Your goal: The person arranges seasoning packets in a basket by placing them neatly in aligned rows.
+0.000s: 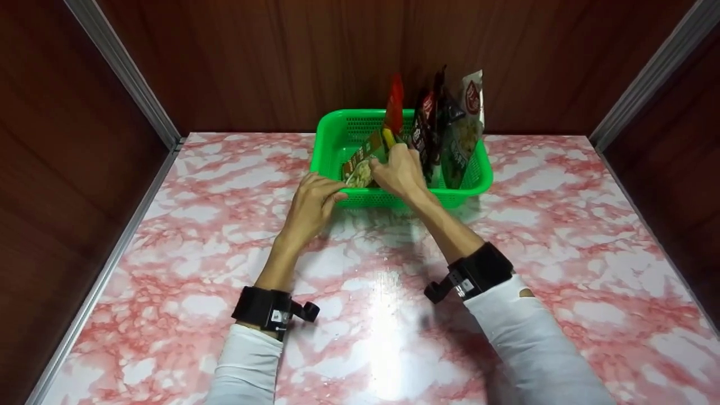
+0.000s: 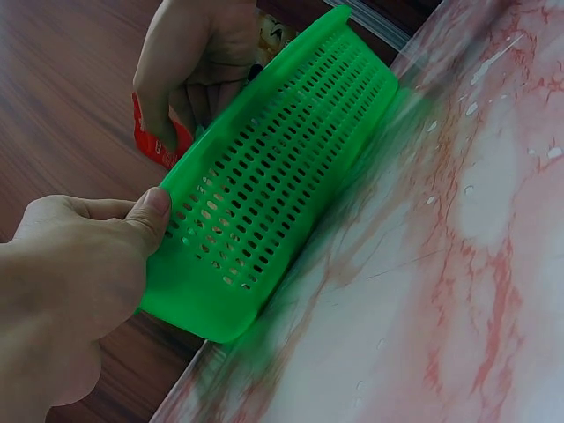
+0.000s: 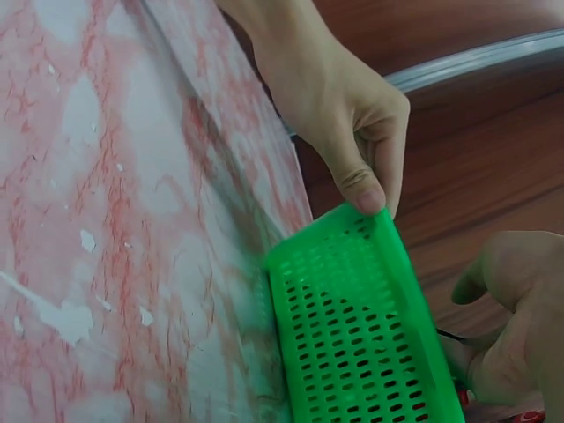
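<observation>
A green perforated plastic basket (image 1: 326, 154) stands against the back wall with several snack packets upright in it. My left hand (image 1: 313, 199) grips its front left rim, the thumb (image 2: 152, 211) pressed on the outer wall. My right hand (image 1: 402, 171) reaches over the front rim into the basket. Beside it, a brown and green packet (image 1: 361, 169) leans on the left, and a yellow-edged packet (image 1: 388, 136) is at the fingers. The right fingertips are hidden; whether they pinch a packet does not show. In the right wrist view, thumb and fingers stand apart.
A red packet (image 1: 395, 104) rises behind the right hand. Dark packets (image 1: 428, 126) and a silvery clear one (image 1: 471, 112) fill the basket's right side. The red and white marbled table (image 1: 236, 236) is enclosed by brown wood-grain panels (image 1: 253, 62) at the back and sides.
</observation>
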`<control>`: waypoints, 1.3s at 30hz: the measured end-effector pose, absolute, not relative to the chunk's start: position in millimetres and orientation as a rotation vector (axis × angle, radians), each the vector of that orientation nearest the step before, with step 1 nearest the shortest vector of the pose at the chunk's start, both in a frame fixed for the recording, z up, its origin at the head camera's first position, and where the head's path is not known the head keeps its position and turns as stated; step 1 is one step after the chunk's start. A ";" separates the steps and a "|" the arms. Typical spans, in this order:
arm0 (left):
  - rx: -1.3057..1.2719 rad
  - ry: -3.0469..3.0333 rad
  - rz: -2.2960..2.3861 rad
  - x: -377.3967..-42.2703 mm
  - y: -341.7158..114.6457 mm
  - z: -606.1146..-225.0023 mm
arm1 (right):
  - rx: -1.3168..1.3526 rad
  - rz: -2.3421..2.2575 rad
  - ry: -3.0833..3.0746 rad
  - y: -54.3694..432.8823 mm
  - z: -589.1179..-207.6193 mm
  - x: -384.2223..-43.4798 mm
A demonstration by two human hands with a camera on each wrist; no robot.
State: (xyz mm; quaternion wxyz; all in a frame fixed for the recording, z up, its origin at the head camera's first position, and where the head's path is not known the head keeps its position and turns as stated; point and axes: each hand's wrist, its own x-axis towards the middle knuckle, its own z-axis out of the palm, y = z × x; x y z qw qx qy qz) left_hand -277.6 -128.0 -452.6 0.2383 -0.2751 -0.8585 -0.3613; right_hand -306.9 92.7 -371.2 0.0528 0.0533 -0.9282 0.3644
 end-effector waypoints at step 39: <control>-0.737 -2.371 -0.987 -275.3 -128.0 -451.4 | 0.291 1.084 -2.665 124.2 -363.4 -287.2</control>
